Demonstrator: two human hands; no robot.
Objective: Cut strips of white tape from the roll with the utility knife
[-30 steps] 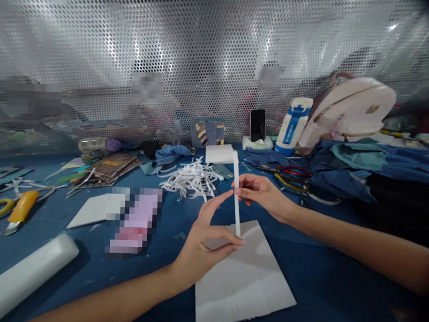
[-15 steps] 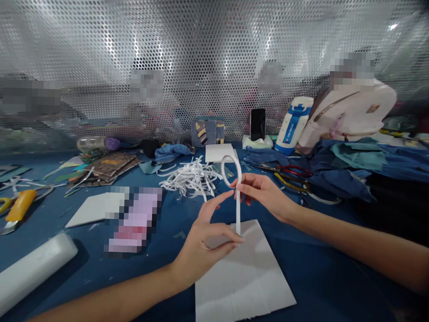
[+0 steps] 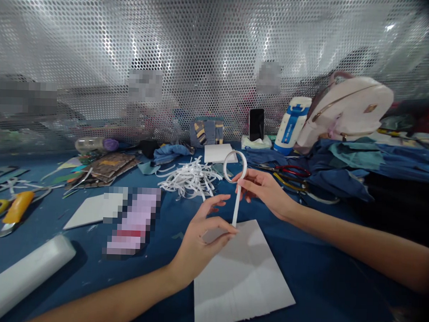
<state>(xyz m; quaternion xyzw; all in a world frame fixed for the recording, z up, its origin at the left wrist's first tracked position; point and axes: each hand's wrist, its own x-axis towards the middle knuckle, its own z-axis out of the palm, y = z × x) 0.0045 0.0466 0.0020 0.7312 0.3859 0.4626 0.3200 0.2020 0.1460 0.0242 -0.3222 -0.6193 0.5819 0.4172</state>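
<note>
A narrow white paper strip (image 3: 237, 203) stands upright between my hands, its top end curled into a small loop (image 3: 234, 160). My right hand (image 3: 266, 192) pinches the strip just under the loop. My left hand (image 3: 203, 238) pinches the strip's lower end between thumb and fingers, above a white sheet (image 3: 242, 279) lying on the blue table (image 3: 319, 277).
A heap of white paper strips (image 3: 189, 178) lies behind my hands. Red-and-yellow scissors (image 3: 293, 175), blue cloth (image 3: 369, 161), a white bag (image 3: 346, 109), a bottle (image 3: 289, 123) and a phone (image 3: 256, 124) are at the right. A white roll (image 3: 23, 276), yellow-handled scissors (image 3: 8, 212) and another white sheet (image 3: 88, 210) lie at the left.
The strip's top end, straight a second ago, has been curled into a loop by my right hand. Both hands have shifted slightly, the strip now leaning a little.
</note>
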